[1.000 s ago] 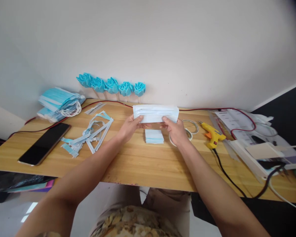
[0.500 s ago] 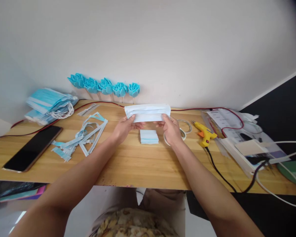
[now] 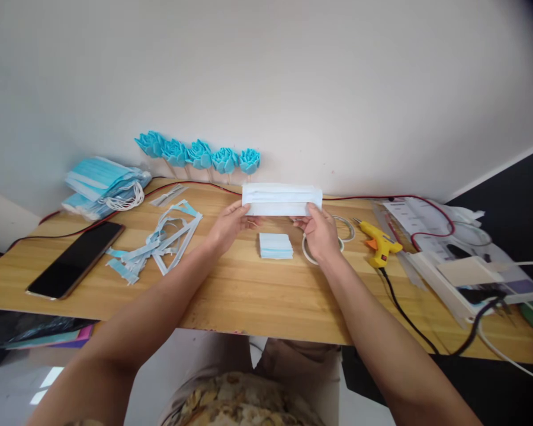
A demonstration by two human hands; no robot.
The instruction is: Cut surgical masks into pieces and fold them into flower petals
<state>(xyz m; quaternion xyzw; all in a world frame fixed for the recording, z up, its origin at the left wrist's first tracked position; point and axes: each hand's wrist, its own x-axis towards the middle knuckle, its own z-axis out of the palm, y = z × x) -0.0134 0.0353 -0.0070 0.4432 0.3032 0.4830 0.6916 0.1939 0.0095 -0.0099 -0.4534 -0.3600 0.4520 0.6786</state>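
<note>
A pale blue and white pleated face mask [image 3: 282, 200], with no ear loops showing, is held up lengthwise above the table. My left hand [image 3: 232, 223] pinches its left end, thumb in front. At the right end my right hand [image 3: 318, 229] grips it in the same way, thumb in front and fingers behind. Below the mask, on the table between my hands, lies a small stack of cut mask pieces [image 3: 276, 246]. A roll of tape [image 3: 306, 251] lies partly hidden under my right hand, with another tape ring [image 3: 350, 229] just behind it.
Several blue flowers on sticks [image 3: 199, 155] lean against the wall. On the left are packed masks [image 3: 98, 177], cut mask strips [image 3: 160, 248] and a phone [image 3: 75, 260]. To the right lie a yellow glue gun [image 3: 379, 241], papers and a white power strip [image 3: 448, 287]. A red cable runs along the back.
The whole scene has shifted slightly right as my head turned. Both hands keep hold of the mask, which looks a little flatter towards me.
</note>
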